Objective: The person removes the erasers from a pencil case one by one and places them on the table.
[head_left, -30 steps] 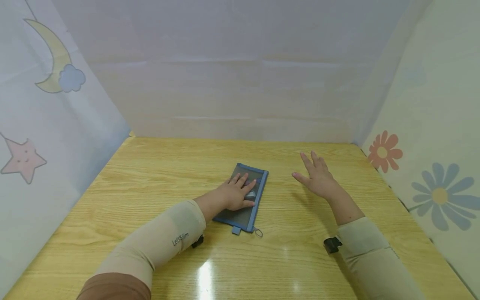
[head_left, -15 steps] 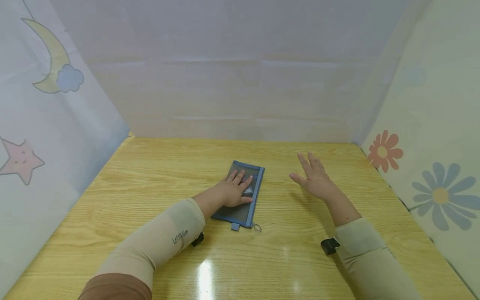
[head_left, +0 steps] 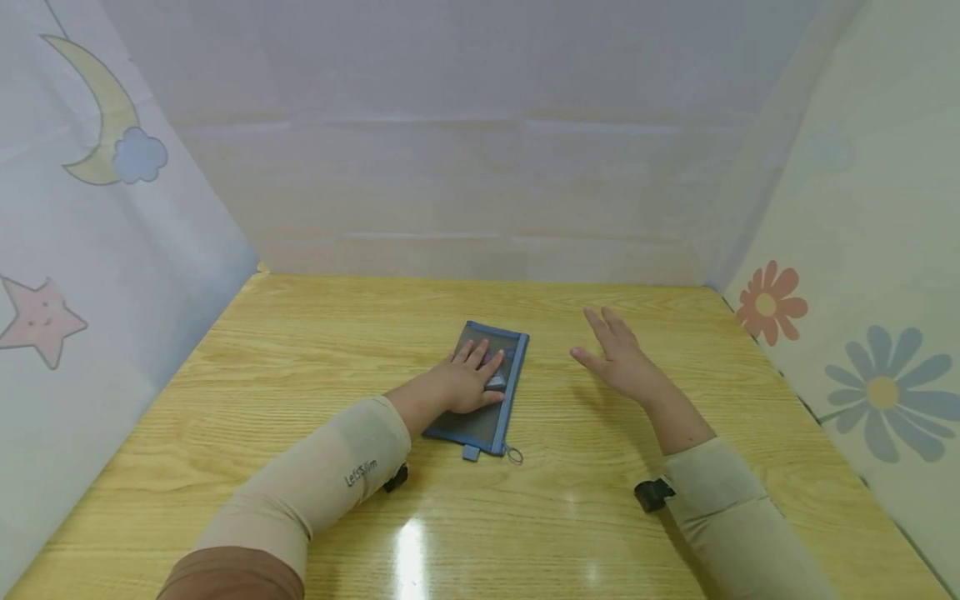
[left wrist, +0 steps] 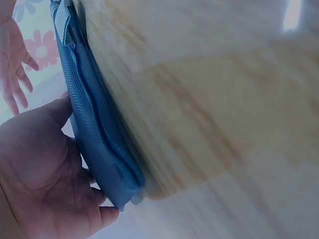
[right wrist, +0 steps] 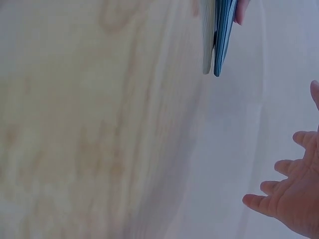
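Observation:
A grey mesh zipper pouch (head_left: 468, 428) with blue edging lies flat on the wooden table, slightly slanted. My left hand (head_left: 463, 387) rests on top of it with fingers spread. Through the mesh, a pale item (head_left: 496, 380) shows beside the fingers; its kind is unclear. A ring pull (head_left: 514, 456) hangs off the zipper's near end. In the left wrist view, the pouch (left wrist: 94, 119) appears edge-on against the palm. Over the table to the right, my right hand (head_left: 621, 367) hovers with fingers extended, holding nothing and apart from the pouch.
The wooden table (head_left: 322, 333) meets a pale back wall (head_left: 480, 192). Printed panels flank it: a moon (head_left: 105, 108) and star (head_left: 43, 321) on the left, flowers (head_left: 881, 392) on the right. Black wrist cameras (head_left: 655, 494) sit under both forearms.
The pouch has shifted slightly left and away from me, together with my left hand on it. My right hand has drifted a little to the left.

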Demonstrator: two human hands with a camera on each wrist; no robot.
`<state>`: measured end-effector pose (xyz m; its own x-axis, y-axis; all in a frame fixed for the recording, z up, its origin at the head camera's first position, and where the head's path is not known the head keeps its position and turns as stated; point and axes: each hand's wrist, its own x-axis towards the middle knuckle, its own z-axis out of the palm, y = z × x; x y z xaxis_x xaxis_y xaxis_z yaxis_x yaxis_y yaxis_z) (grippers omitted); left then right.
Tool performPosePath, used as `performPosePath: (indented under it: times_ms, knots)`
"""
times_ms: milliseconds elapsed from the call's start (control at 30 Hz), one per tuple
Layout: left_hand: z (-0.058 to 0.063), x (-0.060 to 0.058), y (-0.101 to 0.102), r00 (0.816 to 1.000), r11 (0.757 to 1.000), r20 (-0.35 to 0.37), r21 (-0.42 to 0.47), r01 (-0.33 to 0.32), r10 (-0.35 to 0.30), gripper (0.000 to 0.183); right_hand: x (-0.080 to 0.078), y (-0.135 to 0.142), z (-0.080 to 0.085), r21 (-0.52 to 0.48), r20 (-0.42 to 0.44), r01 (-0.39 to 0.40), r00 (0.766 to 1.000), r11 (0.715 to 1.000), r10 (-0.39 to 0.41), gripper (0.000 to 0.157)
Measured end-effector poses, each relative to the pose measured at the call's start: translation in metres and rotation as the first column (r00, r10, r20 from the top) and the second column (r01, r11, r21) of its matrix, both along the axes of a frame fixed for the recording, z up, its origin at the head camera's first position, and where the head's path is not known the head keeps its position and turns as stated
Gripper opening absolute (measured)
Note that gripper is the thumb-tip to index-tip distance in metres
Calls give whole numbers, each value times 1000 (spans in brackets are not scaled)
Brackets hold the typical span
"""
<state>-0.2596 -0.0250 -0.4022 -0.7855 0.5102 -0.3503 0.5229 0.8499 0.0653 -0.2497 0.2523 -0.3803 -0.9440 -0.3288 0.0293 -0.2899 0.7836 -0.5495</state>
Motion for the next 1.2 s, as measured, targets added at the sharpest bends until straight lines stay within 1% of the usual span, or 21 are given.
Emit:
performPosePath:
  times_ms: [133,300,467,567,767,900,1033,1200]
  knots:
    - [2,1,0,1000,1000,11,1,-2,2,74,1,-3,1,-23,27,-8,1000,1000,8,79]
    - [2,1,0,1000,1000,15,-7,-6,6,74,1,-6,0,-38,12,-32,999,999,33,77]
    - [1,0,0,1000,1000,9,-9,-7,7,73,2,-9,0,-124,23,-64,997,990,67,72]
    - [-1,-1,1,1000,1000,3,-9,-2,2,73,3,-11,0,-175,53,-68,995,982,78,70]
    - [-3,-2,1,1000,1000,-2,-9,-4,4,73,5,-11,1,-229,141,-43,987,973,77,72]
    - [-4,-3,0,1000,1000,2,-8,-9,9,73,6,-13,0,-261,186,-46,978,964,97,72]
    - [-4,-3,0,1000,1000,8,-8,-16,16,73,8,-15,0,-268,217,-62,968,961,123,68]
    - [-6,-4,0,1000,1000,5,-13,-17,17,73,9,-19,0,-259,217,-80,966,963,139,67]
